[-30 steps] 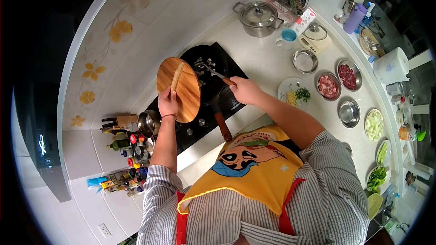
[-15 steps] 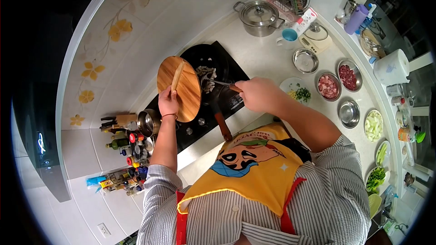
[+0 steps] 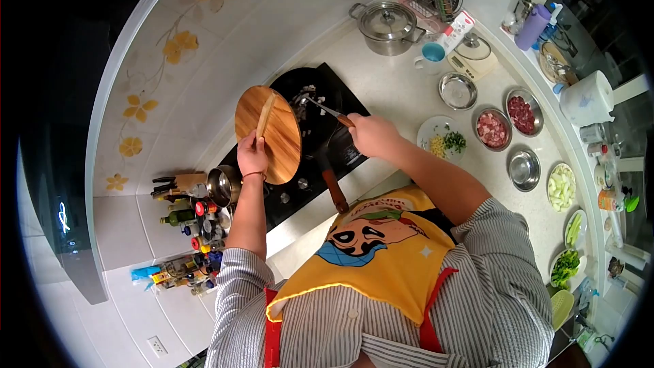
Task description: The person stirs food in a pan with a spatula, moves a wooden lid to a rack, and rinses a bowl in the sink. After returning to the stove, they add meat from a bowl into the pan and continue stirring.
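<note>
My left hand (image 3: 253, 156) is closed around the bar handle of a round wooden lid (image 3: 285, 143), which is tilted up at the left side of the black wok (image 3: 290, 80). My right hand (image 3: 374, 137) grips the wooden handle of a spatula (image 3: 327, 108). The spatula's metal end reaches into the wok among small pale pieces of food (image 3: 310, 91); what kind they are is too small to tell. The wok stands on the black stove (image 3: 349, 101), its wooden handle (image 3: 333, 189) pointing toward my apron. Part of the wok is hidden behind the lid.
Right of the stove are a plate of chopped garnish (image 3: 431, 128), bowls of raw meat (image 3: 493, 129) and empty metal bowls (image 3: 458, 91). A lidded steel pot (image 3: 388, 24) stands at the back. Left are a small saucepan (image 3: 221, 184) and several bottles (image 3: 178, 217).
My right hand and the spatula have shifted slightly up and left. The food has moved toward the wok's far side. My left hand and the lid are nearly still.
</note>
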### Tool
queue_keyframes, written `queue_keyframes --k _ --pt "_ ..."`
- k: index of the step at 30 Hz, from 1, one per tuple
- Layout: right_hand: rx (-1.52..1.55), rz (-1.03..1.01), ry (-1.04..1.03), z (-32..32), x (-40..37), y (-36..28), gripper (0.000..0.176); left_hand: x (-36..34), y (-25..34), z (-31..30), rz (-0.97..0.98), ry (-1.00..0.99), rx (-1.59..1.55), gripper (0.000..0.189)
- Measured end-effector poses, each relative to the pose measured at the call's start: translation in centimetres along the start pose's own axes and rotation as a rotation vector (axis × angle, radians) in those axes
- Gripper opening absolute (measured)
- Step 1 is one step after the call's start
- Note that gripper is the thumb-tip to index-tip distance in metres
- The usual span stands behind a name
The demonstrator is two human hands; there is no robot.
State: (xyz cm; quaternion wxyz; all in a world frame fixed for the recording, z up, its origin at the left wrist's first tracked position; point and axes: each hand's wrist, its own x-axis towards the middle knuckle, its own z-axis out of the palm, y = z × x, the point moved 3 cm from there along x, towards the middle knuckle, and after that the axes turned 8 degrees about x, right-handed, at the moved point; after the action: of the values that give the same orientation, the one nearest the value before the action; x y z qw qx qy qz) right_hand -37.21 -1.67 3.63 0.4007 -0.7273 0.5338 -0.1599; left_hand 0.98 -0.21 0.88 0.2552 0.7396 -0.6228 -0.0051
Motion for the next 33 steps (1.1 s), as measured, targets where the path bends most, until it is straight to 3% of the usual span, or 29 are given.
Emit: queue_keyframes --k 5,10,15,21,26,28,33 --pt "0.156 -0.013 0.012 3.4 1.8 2.2 0.035 -0.1 0.0 0.0 -0.019 -0.032 -0.034 0.029" --pt "0.256 -0.025 0.021 1.9 1.1 1.2 0.039 -0.4 0.6 -0.6 -0.023 -0.037 -0.03 0.029" --pt "0.263 0.124 0.034 2.8 2.2 1.1 0.043 -0.5 -0.5 0.1 -0.018 -0.017 -0.053 0.029" --pt "0.301 0.022 -0.052 5.2 1.6 1.9 0.043 -0.5 -1.3 0.5 -0.021 -0.007 -0.078 0.029" --pt "0.185 -0.022 -0.133 -0.2 -1.4 -1.4 0.042 -0.6 -0.7 0.0 -0.01 -0.022 -0.053 0.029" --pt "0.017 -0.137 -0.089 -2.7 -2.9 -2.8 0.029 -0.6 -0.7 0.0 -0.017 -0.02 -0.049 0.029" --pt "-0.183 -0.095 -0.205 -6.4 -5.4 -5.3 0.023 -0.5 -1.2 0.3 -0.025 -0.021 -0.048 0.03"
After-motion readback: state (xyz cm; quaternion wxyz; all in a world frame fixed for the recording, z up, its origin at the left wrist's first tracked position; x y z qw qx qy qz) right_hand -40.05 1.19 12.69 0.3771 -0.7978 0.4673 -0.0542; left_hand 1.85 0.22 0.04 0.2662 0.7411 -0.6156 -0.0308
